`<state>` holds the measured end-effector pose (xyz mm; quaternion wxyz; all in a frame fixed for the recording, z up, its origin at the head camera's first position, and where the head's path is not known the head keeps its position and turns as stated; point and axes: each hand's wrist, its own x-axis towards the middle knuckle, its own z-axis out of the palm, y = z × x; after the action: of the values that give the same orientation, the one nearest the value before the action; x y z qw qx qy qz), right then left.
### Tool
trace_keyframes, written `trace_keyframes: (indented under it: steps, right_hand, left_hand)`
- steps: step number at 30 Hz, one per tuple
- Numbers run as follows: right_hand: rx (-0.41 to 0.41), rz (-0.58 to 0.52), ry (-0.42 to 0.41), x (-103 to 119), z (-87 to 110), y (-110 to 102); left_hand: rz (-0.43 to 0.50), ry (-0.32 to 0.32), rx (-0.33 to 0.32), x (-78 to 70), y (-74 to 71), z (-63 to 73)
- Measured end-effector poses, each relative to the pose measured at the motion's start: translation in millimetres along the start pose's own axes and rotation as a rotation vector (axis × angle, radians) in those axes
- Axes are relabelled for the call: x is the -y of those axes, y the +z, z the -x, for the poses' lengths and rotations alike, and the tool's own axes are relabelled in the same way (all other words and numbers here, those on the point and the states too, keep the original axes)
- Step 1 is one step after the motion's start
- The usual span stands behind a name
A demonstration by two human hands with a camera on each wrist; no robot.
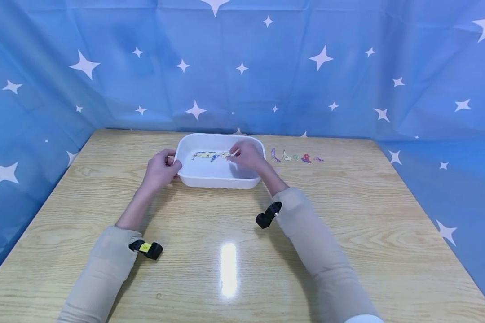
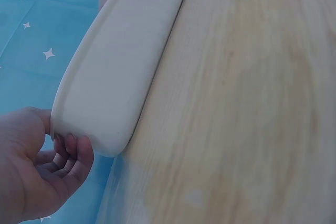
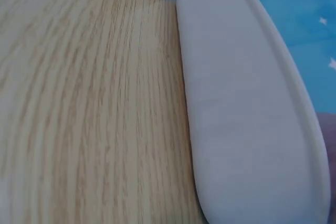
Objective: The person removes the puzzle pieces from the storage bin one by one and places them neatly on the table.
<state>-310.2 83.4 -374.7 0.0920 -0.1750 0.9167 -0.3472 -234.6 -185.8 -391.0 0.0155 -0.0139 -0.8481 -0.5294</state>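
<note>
head view: a shallow white rectangular plastic tray (image 1: pixel 210 179) sits mid-table on the light wood-grain table (image 1: pixel 347 233). the left hand (image 1: pixel 160 169) grips its left rim with curled fingers, likely to steady it. the right hand (image 1: pixel 247 155) reaches inside, fingertips seemingly pinching the colourful flat cut-out strip (image 1: pixel 210 155). small colourful cut-out pieces (image 1: pixel 296 157) lie in a row just right of the tray.

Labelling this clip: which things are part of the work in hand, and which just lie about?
In hand:
white tray, gripped by left hand
colourful piece inside, under right hand

Lying about:
row of small coloured pieces
wooden table
starry blue cloth
</note>
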Motion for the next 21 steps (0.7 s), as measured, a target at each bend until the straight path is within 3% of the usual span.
trace_keyframes:
  steps: [5, 21]
  right_hand:
    - [0.014, 0.063, 0.039, -2, -1.8, 4]
    - [0.063, 0.192, -0.03, -1, -5.0, 11]
  left_hand:
    - [0.002, -0.003, 0.009, -0.1, 0.9, -0.3]
    - [-0.003, -0.011, 0.005, 0.0, -0.4, 0.2]
